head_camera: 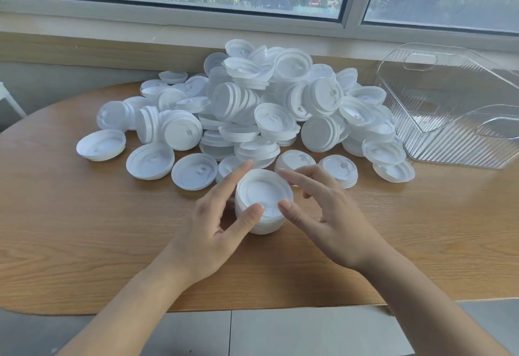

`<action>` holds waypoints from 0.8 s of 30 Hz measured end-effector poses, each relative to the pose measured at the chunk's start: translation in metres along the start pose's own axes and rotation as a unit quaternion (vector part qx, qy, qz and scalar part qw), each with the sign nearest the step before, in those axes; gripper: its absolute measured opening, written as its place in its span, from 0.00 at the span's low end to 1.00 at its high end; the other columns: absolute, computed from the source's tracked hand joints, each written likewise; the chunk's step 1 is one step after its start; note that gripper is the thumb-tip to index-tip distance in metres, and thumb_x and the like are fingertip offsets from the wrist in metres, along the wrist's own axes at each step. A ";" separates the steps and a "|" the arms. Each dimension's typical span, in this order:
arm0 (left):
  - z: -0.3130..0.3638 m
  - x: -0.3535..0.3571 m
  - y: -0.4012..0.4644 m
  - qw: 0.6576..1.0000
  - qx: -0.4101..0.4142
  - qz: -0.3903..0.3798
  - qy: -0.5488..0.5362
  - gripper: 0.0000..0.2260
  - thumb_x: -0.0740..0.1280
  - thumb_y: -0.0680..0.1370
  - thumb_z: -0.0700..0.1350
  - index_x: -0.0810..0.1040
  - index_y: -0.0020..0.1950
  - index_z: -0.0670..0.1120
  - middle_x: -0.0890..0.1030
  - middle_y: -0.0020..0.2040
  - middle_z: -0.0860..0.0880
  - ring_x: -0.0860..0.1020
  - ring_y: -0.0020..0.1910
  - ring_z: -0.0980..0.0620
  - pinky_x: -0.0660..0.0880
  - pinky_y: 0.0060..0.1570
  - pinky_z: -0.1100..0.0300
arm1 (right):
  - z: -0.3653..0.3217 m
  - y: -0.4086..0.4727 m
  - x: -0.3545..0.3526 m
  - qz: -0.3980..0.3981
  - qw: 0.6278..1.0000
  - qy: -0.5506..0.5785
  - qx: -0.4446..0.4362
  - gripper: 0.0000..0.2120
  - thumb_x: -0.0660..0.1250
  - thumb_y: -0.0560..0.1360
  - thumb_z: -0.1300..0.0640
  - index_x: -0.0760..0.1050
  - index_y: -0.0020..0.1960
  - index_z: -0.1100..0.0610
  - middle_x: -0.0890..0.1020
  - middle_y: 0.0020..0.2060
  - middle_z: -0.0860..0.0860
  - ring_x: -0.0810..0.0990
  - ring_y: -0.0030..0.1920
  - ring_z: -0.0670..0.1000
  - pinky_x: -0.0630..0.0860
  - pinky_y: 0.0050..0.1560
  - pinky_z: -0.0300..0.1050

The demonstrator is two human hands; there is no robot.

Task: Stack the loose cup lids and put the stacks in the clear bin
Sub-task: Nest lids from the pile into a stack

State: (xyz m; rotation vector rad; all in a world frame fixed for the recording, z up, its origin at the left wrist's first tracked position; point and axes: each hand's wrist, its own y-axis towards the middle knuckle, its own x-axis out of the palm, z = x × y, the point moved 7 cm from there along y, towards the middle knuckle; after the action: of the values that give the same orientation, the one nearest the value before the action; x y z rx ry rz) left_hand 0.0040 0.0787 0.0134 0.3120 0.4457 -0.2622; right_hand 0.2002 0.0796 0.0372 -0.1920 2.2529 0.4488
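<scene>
A short stack of white cup lids (262, 201) stands upside down on the wooden table (84, 229), close to me. My left hand (216, 223) holds its left side, thumb on the near rim and fingers reaching along the far side. My right hand (323, 212) is at the stack's right, its thumb tip touching the near rim and its fingers lifted, spread and loosely bent above the far edge. A big heap of loose white lids (252, 108) lies behind. The clear ribbed bin (455, 103) stands at the right with nothing visible inside.
Single lids (194, 170) lie scattered along the heap's front, between it and my hands. A window sill and wall run behind the table. The table's near edge curves just below my forearms, with grey floor beneath.
</scene>
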 end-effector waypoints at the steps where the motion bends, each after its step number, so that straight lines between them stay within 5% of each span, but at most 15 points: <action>1: 0.000 -0.001 -0.001 1.000 0.000 -0.004 0.005 0.33 0.62 0.78 0.70 0.62 0.82 0.63 0.77 0.67 0.66 0.75 0.69 0.61 0.72 0.71 0.60 | 0.000 0.000 0.001 -0.006 1.000 0.002 0.002 0.32 0.59 0.78 0.30 0.71 0.77 0.45 0.72 0.61 0.38 0.72 0.61 0.38 0.66 0.58 0.30; 6: 0.000 -0.002 -0.002 1.000 -0.004 -0.003 0.005 0.35 0.64 0.77 0.72 0.62 0.82 0.62 0.75 0.72 0.65 0.73 0.72 0.61 0.72 0.73 0.54 | 0.003 0.001 -0.001 -0.004 0.999 0.030 0.011 0.31 0.59 0.79 0.31 0.72 0.76 0.44 0.74 0.60 0.37 0.75 0.58 0.44 0.67 0.58 0.29; 12: 0.009 -0.004 -0.001 0.999 0.002 0.030 0.014 0.31 0.72 0.77 0.62 0.67 0.78 0.61 0.76 0.69 0.67 0.74 0.67 0.67 0.72 0.59 0.74 | 0.007 0.002 -0.007 -0.001 0.999 0.046 0.026 0.28 0.62 0.77 0.30 0.76 0.72 0.41 0.75 0.59 0.37 0.75 0.58 0.46 0.66 0.57 0.28; 18: 0.009 -0.007 -0.001 0.999 0.017 0.037 0.032 0.32 0.69 0.76 0.66 0.68 0.79 0.59 0.76 0.71 0.63 0.73 0.72 0.59 0.67 0.67 0.71 | 0.002 0.000 -0.009 -0.005 0.998 0.068 0.008 0.28 0.70 0.75 0.33 0.75 0.72 0.40 0.76 0.61 0.40 0.75 0.58 0.47 0.66 0.57 0.28; 24: 0.008 -0.003 0.000 1.000 0.008 0.019 0.015 0.32 0.72 0.79 0.60 0.65 0.81 0.60 0.75 0.73 0.64 0.73 0.72 0.61 0.70 0.65 0.72 | 0.002 0.001 -0.008 -0.004 0.997 0.071 -0.007 0.27 0.73 0.74 0.36 0.76 0.71 0.41 0.77 0.60 0.42 0.76 0.57 0.49 0.66 0.56 0.29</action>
State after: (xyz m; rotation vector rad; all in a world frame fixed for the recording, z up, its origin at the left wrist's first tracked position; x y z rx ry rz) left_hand 0.0044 0.0762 0.0210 0.3403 0.4675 -0.2247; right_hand 0.2063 0.0808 0.0418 -0.2475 2.3873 0.4581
